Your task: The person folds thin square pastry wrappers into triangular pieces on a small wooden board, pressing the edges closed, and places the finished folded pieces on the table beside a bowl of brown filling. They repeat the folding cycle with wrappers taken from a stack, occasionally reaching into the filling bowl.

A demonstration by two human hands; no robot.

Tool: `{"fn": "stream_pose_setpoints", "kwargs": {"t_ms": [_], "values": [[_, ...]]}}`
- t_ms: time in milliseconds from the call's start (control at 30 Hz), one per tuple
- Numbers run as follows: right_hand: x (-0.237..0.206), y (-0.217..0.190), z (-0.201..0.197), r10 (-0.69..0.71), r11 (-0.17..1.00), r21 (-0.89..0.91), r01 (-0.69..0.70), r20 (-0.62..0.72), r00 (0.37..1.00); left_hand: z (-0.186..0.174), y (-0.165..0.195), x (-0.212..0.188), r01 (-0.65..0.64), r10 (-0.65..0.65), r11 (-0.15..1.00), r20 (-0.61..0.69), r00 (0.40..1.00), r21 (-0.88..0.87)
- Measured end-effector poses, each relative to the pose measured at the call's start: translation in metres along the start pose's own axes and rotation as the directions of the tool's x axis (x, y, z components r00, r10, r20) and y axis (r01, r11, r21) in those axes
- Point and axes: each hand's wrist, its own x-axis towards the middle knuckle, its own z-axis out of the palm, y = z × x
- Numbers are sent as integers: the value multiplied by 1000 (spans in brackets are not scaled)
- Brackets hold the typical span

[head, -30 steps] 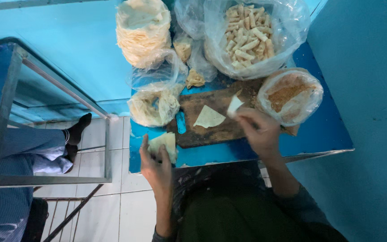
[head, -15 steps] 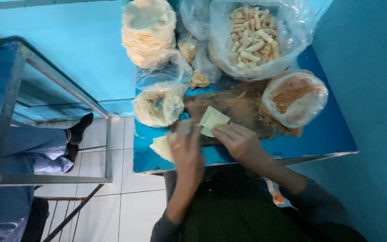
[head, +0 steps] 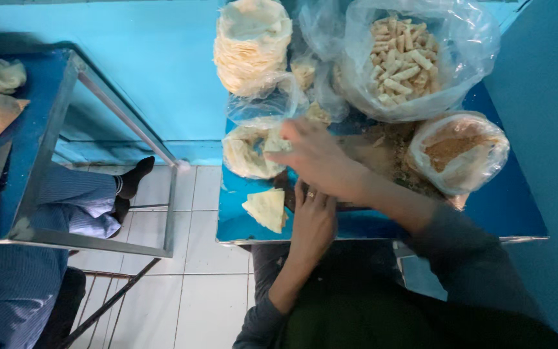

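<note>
At frame centre, the right hand (head: pixel 314 155) reaches across, fingers pinching a pale wrapper piece (head: pixel 278 143) above an open bag of wrappers (head: pixel 247 152). Below it, the left hand (head: pixel 313 220) lies flat and released on the blue counter (head: pixel 240 223), beside a folded wrapper (head: pixel 266 208).

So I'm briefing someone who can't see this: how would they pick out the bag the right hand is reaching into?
Start at the blue table and find the tall stack of pale round wrappers at its far left corner. Just nearer the person sits a small clear plastic bag of pale wrappers, where the right hand reaches. Unlike the bag of brown crumbs, it lies low and open.
</note>
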Motion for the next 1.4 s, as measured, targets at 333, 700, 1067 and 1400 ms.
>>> {"fn": "stream_pose_setpoints", "kwargs": {"t_ms": [333,700,1067,1400], "values": [[46,17,63,-108,974,-200,109,14,994,-7,-1,2,-37,36,999,-96,995,-8],[59,25,65,-23,975,221,-1,106,994,-4,-1,-1,-2,3,1000,-31,1000,11],[32,43,36,-6,893,450,-2,17,1000,-6,1,0,0,0,1000,-39,999,-15],[-110,37,-20,358,907,214,-362,59,932,-5,5,0,-31,30,999,-71,997,-20]]}}
